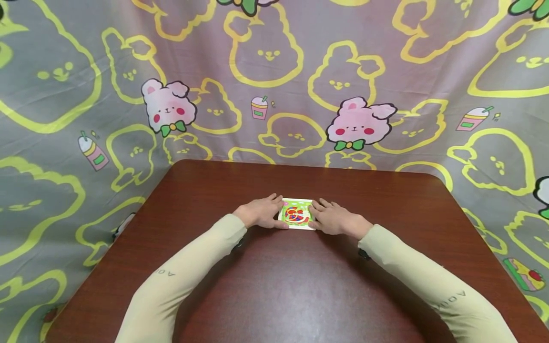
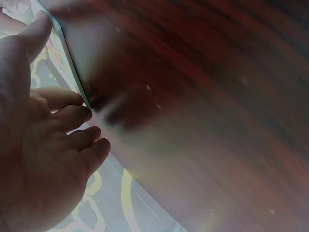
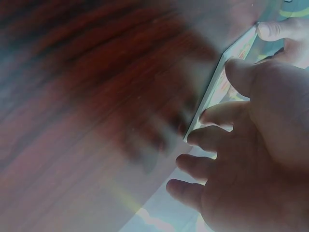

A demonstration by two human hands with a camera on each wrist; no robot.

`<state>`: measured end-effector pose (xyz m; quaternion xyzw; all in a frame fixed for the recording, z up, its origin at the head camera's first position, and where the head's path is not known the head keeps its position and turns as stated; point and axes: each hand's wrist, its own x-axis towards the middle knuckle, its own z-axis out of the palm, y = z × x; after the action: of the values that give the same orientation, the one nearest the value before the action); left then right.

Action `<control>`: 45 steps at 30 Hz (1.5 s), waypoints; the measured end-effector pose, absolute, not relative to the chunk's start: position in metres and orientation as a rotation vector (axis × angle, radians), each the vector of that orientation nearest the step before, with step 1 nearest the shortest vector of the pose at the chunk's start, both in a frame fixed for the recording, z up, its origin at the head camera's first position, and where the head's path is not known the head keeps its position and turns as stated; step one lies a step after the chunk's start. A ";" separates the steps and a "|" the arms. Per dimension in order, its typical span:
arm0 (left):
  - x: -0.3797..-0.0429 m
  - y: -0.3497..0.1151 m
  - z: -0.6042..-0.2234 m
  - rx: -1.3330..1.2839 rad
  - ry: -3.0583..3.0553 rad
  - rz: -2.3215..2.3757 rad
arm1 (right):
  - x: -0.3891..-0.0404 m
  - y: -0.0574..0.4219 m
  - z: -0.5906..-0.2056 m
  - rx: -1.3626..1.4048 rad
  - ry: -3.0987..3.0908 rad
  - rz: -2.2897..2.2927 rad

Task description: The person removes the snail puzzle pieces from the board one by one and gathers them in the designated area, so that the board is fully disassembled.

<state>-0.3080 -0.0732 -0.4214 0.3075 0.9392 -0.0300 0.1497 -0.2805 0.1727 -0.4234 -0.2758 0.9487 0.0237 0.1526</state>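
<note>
A small flat picture board with a white border lies on the brown table between the two hands. Its picture is bright: a red, blue and yellow spiral on green. At the board's left side is my left hand, thumb by the near corner and fingers spread toward the far corner. My right hand mirrors it on the right side. In the left wrist view, the left thumb overlaps the face of the board, whose thin edge shows. The right wrist view has the right fingertips along the board's edge.
The dark brown wooden table has rounded far corners. A grey-pink curtain with yellow cartoon outlines hangs behind it and along both sides. Light-coloured sleeves cover both forearms, with a dark item at each cuff.
</note>
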 end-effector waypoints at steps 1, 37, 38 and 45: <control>-0.308 -0.072 -0.421 0.886 2.698 -0.091 | -0.280 0.174 -0.424 -0.795 2.725 0.079; -0.295 -0.039 -0.425 0.968 2.727 -0.087 | -0.263 0.211 -0.420 -0.781 2.745 -0.046; -0.295 -0.039 -0.425 0.965 2.730 -0.088 | -0.263 0.211 -0.420 -0.782 2.747 -0.052; -0.294 -0.038 -0.426 0.962 2.741 -0.087 | -0.264 0.208 -0.417 -0.770 2.754 -0.093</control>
<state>-0.2938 -0.0384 -0.4264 0.3287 0.9366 -0.0296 0.1173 -0.2645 0.2084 -0.4170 -0.2663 0.9532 -0.0323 0.1396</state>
